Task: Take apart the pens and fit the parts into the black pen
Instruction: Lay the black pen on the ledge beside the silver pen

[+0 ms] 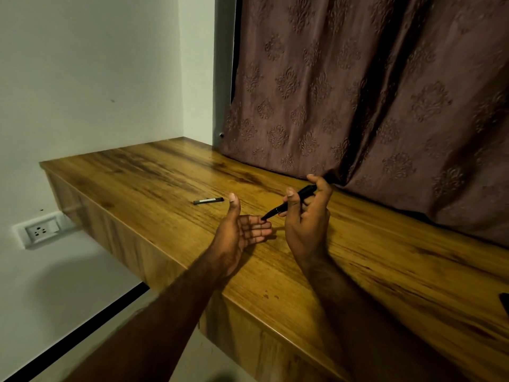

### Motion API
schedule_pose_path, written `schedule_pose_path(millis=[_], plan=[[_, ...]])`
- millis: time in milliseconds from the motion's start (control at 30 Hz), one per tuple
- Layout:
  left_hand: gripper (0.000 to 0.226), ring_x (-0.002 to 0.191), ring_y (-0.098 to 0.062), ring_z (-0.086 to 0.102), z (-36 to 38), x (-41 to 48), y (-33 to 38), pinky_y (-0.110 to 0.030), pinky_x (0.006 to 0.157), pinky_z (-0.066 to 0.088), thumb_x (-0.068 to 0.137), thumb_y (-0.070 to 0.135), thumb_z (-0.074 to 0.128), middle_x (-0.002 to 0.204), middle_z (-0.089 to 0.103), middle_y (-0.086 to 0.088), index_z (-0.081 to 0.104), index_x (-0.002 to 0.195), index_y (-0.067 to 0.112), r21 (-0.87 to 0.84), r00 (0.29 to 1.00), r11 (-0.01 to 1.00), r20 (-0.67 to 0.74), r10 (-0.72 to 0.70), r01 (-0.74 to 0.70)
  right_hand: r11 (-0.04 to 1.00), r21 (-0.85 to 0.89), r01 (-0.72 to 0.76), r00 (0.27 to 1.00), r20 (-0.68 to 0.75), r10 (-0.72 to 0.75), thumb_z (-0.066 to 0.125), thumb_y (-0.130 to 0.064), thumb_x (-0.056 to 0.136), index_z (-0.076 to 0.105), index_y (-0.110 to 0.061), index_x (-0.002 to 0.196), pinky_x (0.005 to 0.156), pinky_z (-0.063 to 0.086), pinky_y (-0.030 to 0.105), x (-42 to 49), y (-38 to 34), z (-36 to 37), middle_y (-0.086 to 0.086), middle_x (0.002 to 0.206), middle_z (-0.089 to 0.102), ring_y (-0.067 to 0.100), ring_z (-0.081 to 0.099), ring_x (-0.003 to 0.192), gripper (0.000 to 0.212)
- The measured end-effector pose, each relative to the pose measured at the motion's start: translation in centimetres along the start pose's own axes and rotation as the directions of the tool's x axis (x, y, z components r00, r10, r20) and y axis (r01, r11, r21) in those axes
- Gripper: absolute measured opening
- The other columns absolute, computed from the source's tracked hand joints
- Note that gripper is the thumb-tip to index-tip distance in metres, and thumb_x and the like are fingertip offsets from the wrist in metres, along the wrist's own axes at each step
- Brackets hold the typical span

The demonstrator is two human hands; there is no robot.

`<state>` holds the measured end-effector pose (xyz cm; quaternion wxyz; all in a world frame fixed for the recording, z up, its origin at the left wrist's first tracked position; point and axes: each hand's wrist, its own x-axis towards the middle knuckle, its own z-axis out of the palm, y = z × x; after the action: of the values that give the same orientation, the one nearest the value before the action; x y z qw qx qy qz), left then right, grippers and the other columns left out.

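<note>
The right grip (305, 216) is grasping the black pen (275, 210), pointing its tip at the released left grip (239, 232) just below; loose parts may be slipping past onto the surface (165, 172).

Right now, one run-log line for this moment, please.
left hand: open | right hand: grips slim black pen, tip near left fingers | short dark pen part with pale label: lying apart on brown wooden desk

Black pen (276, 209) midsection behind right fingers (291, 199)
</note>
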<state>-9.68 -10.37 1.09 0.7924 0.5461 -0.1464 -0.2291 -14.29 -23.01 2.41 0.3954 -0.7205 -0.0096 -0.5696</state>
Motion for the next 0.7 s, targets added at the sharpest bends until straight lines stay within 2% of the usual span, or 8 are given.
schedule_pose_path(millis=[100, 167, 233, 367, 533, 600, 700], plan=[[0.037, 0.077, -0.022, 0.070, 0.5, -0.3, -0.1, -0.030, 0.071, 0.057, 0.098, 0.028, 0.047, 0.091, 0.070, -0.021, 0.065, 0.090, -0.003, 0.026, 0.990, 0.995, -0.104, 0.095, -0.093, 0.989, 0.088, -0.119, 0.991, -0.058, 0.124, 0.059, -0.023, 0.095, 0.042, -0.029, 0.120, 0.056, 0.055, 0.036, 0.1, -0.1, 0.2, -0.006, 0.076, 0.063, 0.014, 0.065, 0.065, 0.031], [0.024, 0.063, -0.015, 0.066, 0.4, -0.3, -0.3, -0.022, 0.059, 0.056, 0.096, 0.015, 0.052, 0.080, 0.067, -0.017, 0.064, 0.086, -0.003, 0.030, 0.975, 0.989, -0.166, 0.145, -0.142, 0.958, 0.174, -0.226, 0.968, -0.066, 0.241, 0.063, -0.024, 0.093, 0.046, -0.028, 0.113, 0.054, 0.053, 0.037, 0.2, 0.1, 0.2, -0.002, 0.077, 0.064, 0.018, 0.062, 0.062, 0.027], [0.020, 0.060, -0.014, 0.062, 0.1, -0.4, -0.3, -0.022, 0.057, 0.054, 0.095, 0.014, 0.055, 0.073, 0.064, -0.013, 0.063, 0.083, 0.000, 0.020, 0.967, 0.986, -0.195, 0.165, -0.164, 0.916, 0.231, -0.327, 0.935, -0.061, 0.349, 0.066, -0.022, 0.092, 0.050, -0.025, 0.105, 0.050, 0.048, 0.031, 0.4, 0.6, 0.2, 0.006, 0.077, 0.062, 0.019, 0.058, 0.059, 0.021], [0.020, 0.058, -0.012, 0.059, -0.4, -0.5, -0.2, -0.024, 0.057, 0.051, 0.094, 0.017, 0.055, 0.068, 0.061, -0.008, 0.062, 0.085, 0.000, 0.026, 0.973, 0.989, -0.179, 0.145, -0.143, 0.881, 0.228, -0.414, 0.900, -0.043, 0.434, 0.073, -0.023, 0.086, 0.055, -0.026, 0.092, 0.052, 0.045, 0.029, 0.6, 1.1, -0.2, 0.010, 0.076, 0.061, 0.024, 0.055, 0.060, 0.019], [0.014, 0.055, -0.008, 0.056, -1.5, -0.2, 0.8, -0.019, 0.050, 0.050, 0.096, 0.010, 0.052, 0.069, 0.059, -0.007, 0.060, 0.096, -0.001, 0.080, 0.957, 0.989, -0.254, 0.141, -0.125, 0.814, 0.165, -0.557, 0.830, 0.126, 0.543, 0.076, -0.021, 0.083, 0.058, -0.013, 0.085, 0.039, 0.035, 0.022, 0.2, 1.8, -0.2, 0.007, 0.059, 0.056, 0.012, 0.047, 0.042, 0.020], [0.009, 0.051, -0.006, 0.057, -2.8, 0.0, 1.4, -0.018, 0.049, 0.049, 0.094, 0.004, 0.053, 0.065, 0.059, -0.006, 0.060, 0.090, 0.000, 0.061, 0.952, 0.991, -0.276, 0.134, -0.122, 0.813, 0.131, -0.567, 0.820, 0.178, 0.544, 0.075, -0.020, 0.084, 0.059, -0.011, 0.084, 0.038, 0.034, 0.021, -0.3, 1.6, 0.5, 0.004, 0.055, 0.056, 0.010, 0.046, 0.038, 0.019], [0.014, 0.053, -0.010, 0.057, -5.4, 0.3, 2.2, -0.023, 0.058, 0.051, 0.090, 0.003, 0.059, 0.060, 0.062, -0.003, 0.064, 0.078, 0.005, 0.147, 0.953, 0.983, -0.265, 0.148, -0.112, 0.801, 0.118, -0.587, 0.792, 0.290, 0.538, 0.068, -0.016, 0.090, 0.059, -0.011, 0.084, 0.038, 0.036, 0.021, -1.2, 1.2, 2.1, 0.005, 0.054, 0.056, 0.008, 0.045, 0.037, 0.012]])
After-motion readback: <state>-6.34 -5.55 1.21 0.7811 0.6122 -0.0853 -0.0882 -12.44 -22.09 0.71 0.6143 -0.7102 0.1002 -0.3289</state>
